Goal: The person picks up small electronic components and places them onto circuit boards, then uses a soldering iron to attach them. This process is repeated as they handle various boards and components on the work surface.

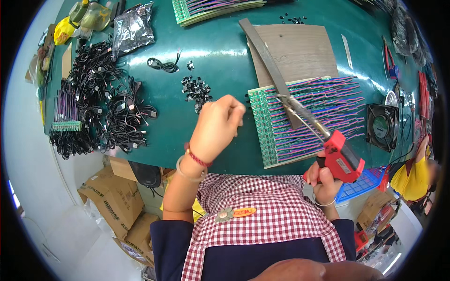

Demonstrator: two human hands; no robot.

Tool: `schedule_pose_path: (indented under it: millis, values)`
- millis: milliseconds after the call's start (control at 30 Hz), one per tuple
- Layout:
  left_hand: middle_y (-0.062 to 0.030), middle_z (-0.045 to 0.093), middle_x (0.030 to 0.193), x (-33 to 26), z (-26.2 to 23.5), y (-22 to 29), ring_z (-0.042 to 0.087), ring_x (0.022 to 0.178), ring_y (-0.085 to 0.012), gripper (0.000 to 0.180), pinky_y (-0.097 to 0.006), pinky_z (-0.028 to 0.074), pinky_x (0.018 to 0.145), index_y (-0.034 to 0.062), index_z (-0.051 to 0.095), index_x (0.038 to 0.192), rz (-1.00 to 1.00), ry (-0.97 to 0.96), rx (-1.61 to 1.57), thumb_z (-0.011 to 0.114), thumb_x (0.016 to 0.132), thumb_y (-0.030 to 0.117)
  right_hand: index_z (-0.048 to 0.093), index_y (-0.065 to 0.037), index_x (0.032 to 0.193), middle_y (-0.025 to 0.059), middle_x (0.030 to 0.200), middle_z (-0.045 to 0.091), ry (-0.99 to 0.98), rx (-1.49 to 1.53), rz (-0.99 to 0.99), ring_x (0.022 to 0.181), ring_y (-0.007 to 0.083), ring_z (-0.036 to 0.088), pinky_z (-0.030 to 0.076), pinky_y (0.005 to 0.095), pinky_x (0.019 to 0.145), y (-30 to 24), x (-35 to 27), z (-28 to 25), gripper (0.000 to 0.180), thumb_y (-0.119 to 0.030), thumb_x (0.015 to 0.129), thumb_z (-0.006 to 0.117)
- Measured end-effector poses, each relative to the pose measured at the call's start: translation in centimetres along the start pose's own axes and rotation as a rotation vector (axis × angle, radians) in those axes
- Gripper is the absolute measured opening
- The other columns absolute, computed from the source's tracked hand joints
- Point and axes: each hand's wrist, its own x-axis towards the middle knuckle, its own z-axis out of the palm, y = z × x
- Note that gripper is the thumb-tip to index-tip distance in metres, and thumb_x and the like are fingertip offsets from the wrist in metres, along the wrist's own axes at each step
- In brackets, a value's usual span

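Observation:
My right hand [324, 183] is closed round the grip of a red soldering gun [346, 161]. The gun's metal front end points up and left over a panel of green circuit boards [263, 133] with rows of purple, pink and black wires. A flat metal bar [266, 51] lies across the panel and a brown wooden board [300, 52]. Left of the panel, my left hand [219, 122] is raised with its fingers curled together; whatever they hold, if anything, is hidden. Just beyond that hand is a pile of small black connectors [196, 90].
Bundles of black cables [124, 112] cover the left of the green table [168, 126]. One coiled cable [163, 64] lies apart. More boards [211, 11] are stacked at the far edge. A black fan [382, 126] stands at right, near red-handled pliers [388, 58]. Cardboard boxes [112, 199] sit below left.

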Motion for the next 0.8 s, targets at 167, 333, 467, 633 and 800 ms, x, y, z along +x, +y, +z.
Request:
schedule_pose_path:
  millis: [167,333,467,633,800]
  values:
    - [-0.0079,0.054,0.074,-1.6,0.8,-0.6,0.054,0.073,-0.0268,0.018,-0.034,0.046,0.062,0.0038,0.052,0.083,0.361,0.519,0.829,0.065,0.072,0.006,0.041,0.002,0.109,0.0036,0.056,0.042,0.177,0.147,-0.084,0.040,0.0099,0.037,0.036,0.0252,0.040,-1.1,0.6,-0.9,0.041,-0.031,0.086,0.052]
    - [-0.0089,0.051,0.078,-1.1,0.8,-1.4,0.052,0.077,-0.0273,0.017,-0.036,0.045,0.064,0.0032,0.049,0.082,0.366,0.454,0.863,0.063,0.072,0.004,0.040,0.002,0.116,0.0032,0.063,0.044,0.322,0.168,-0.356,0.042,0.0082,0.037,0.035,0.0217,0.041,-3.7,0.2,-5.2,0.039,-0.027,0.091,0.046]
    - [-0.0118,0.049,0.078,-0.7,0.2,-2.0,0.050,0.078,-0.0313,0.014,-0.039,0.043,0.067,0.0036,0.049,0.082,0.475,0.440,0.874,0.060,0.074,0.004,0.039,0.001,0.120,0.0034,0.061,0.042,0.499,0.089,-0.591,0.042,0.0087,0.036,0.035,0.0220,0.043,-5.9,-0.7,-10.4,0.040,-0.027,0.092,0.044]
    - [-0.0128,0.048,0.082,-2.9,0.9,-0.8,0.049,0.080,-0.0315,0.013,-0.040,0.042,0.068,0.0027,0.048,0.081,0.434,0.457,0.885,0.060,0.074,0.002,0.047,-0.001,0.113,0.0022,0.063,0.043,0.846,-0.060,-0.798,0.045,0.0077,0.037,0.034,0.0225,0.045,-6.8,-0.3,-15.9,0.030,-0.022,0.092,0.046]
    - [-0.0135,0.047,0.083,-3.1,0.0,-1.9,0.048,0.079,-0.0318,0.017,-0.040,0.041,0.068,0.0010,0.047,0.081,0.354,0.367,0.908,0.062,0.072,0.001,0.054,-0.001,0.103,0.0001,0.057,0.042,1.049,-0.121,-0.369,0.045,0.0073,0.037,0.032,0.0237,0.042,-5.9,0.4,-17.1,0.019,-0.012,0.087,0.054]
